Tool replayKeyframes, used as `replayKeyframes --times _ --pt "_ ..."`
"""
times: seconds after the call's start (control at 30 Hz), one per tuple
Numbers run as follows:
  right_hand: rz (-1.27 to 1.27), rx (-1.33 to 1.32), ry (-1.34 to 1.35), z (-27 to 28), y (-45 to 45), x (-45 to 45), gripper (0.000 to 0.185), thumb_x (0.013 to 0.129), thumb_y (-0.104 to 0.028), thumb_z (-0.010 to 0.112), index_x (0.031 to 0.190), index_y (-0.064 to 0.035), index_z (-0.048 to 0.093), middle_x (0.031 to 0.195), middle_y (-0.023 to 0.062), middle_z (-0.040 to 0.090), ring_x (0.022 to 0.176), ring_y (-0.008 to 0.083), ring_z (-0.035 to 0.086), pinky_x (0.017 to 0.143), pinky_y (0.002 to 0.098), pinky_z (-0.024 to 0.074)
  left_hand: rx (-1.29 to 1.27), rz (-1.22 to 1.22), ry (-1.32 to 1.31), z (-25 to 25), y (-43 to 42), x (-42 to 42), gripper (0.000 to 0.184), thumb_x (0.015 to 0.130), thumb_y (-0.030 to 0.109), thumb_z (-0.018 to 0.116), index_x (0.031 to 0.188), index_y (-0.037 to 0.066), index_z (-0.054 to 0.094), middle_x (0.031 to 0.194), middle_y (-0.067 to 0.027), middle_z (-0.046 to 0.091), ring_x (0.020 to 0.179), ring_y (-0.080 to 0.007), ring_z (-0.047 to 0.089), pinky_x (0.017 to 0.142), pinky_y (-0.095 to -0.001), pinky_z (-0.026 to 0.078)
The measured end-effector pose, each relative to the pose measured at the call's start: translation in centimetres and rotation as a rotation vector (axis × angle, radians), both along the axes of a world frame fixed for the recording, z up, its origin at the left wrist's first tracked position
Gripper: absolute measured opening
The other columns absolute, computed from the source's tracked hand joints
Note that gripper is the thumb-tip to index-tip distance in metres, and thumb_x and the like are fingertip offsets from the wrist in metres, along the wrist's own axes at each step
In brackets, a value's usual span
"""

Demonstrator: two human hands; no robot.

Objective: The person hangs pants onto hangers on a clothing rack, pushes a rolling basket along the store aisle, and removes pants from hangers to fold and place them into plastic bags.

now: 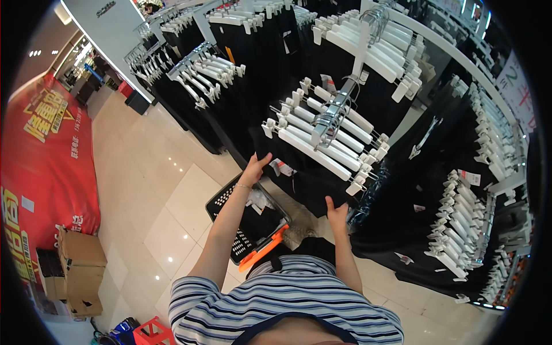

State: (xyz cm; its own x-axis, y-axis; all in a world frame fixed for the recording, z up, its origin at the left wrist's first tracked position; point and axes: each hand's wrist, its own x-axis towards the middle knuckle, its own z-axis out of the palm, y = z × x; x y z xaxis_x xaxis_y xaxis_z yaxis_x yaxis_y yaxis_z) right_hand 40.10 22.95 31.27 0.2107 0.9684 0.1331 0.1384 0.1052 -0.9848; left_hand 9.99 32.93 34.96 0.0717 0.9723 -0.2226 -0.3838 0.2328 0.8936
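My left hand [253, 171] grips the left edge of a black garment [307, 187], thumb in front and fingers mostly hidden behind the cloth. At the garment's right edge, my right hand [337, 215] pinches the cloth with its thumb raised. The garment hangs at the front of a row of white clip hangers [313, 152] on a chrome rack arm [339, 109]. A white and red tag [283, 167] shows on it near my left hand. Whether it is trousers or a skirt I cannot tell.
A black basket [215, 202] with an orange handle [261, 250] stands on the tiled floor beside me, dark cloth and clear plastic inside. More racks of black clothes [385, 230] surround me. Cardboard boxes [83, 264], a red stool [152, 332] and a red banner [57, 172] are left.
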Motion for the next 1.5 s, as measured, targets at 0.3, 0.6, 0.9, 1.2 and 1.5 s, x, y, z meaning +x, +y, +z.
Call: replayKeyframes --times 0.3,0.6,0.9,1.2,1.5 --pt "0.16 -0.24 -0.173 -9.2 -1.3 -2.8 0.049 0.085 -0.023 0.063 0.122 0.005 0.047 0.125 0.0233 0.05 0.117 0.0371 0.047 0.096 0.0385 0.0381 -0.147 -0.258 0.256 -11.1 -5.0 3.2 0.044 0.085 0.024 0.066 0.122 0.006 0.051 0.112 -0.0016 0.058 0.099 -0.0136 0.054 0.088 -0.0304 0.044" --pt "0.287 -0.588 -0.33 -19.0 -1.3 -5.0 0.054 0.088 -0.031 0.058 0.125 0.0056 0.045 0.131 0.0218 0.046 0.123 0.034 0.041 0.103 0.036 0.0307 -0.13 -0.172 0.647 -27.3 -13.0 4.9 0.039 0.083 0.027 0.065 0.112 0.001 0.057 0.103 -0.0156 0.064 0.1 -0.0256 0.06 0.086 -0.0357 0.045" --pt "0.033 -1.043 -0.659 -20.7 -0.7 -6.4 0.068 0.085 -0.04 0.06 0.128 0.009 0.041 0.133 0.022 0.045 0.123 0.0325 0.044 0.101 0.0346 0.0348 -0.104 -0.177 0.727 -28.6 -12.1 -0.6 0.032 0.082 0.03 0.063 0.1 0.003 0.064 0.093 -0.0219 0.063 0.092 -0.0387 0.058 0.079 -0.0431 0.046" --pt "-0.081 -1.354 -0.955 -30.0 -3.0 -2.2 0.078 0.084 -0.059 0.053 0.106 0.0161 0.056 0.098 0.0223 0.063 0.095 0.026 0.062 0.082 0.0342 0.0475 -0.303 0.38 0.583 -38.2 -14.3 -6.5 0.014 0.081 0.01 0.054 0.088 0.004 0.065 0.08 -0.0111 0.068 0.073 -0.0273 0.066 0.065 -0.035 0.052" --pt "-0.167 -1.208 -0.681 -24.7 -0.4 -8.9 0.071 0.086 -0.048 0.056 0.119 0.0146 0.048 0.121 0.016 0.055 0.108 0.0226 0.056 0.092 0.0305 0.0448 -0.851 -0.062 1.352 -60.4 -26.4 -17.2 0.018 0.081 0.015 0.053 0.094 0.004 0.059 0.099 -0.0149 0.059 0.098 -0.031 0.058 0.091 -0.0416 0.043"
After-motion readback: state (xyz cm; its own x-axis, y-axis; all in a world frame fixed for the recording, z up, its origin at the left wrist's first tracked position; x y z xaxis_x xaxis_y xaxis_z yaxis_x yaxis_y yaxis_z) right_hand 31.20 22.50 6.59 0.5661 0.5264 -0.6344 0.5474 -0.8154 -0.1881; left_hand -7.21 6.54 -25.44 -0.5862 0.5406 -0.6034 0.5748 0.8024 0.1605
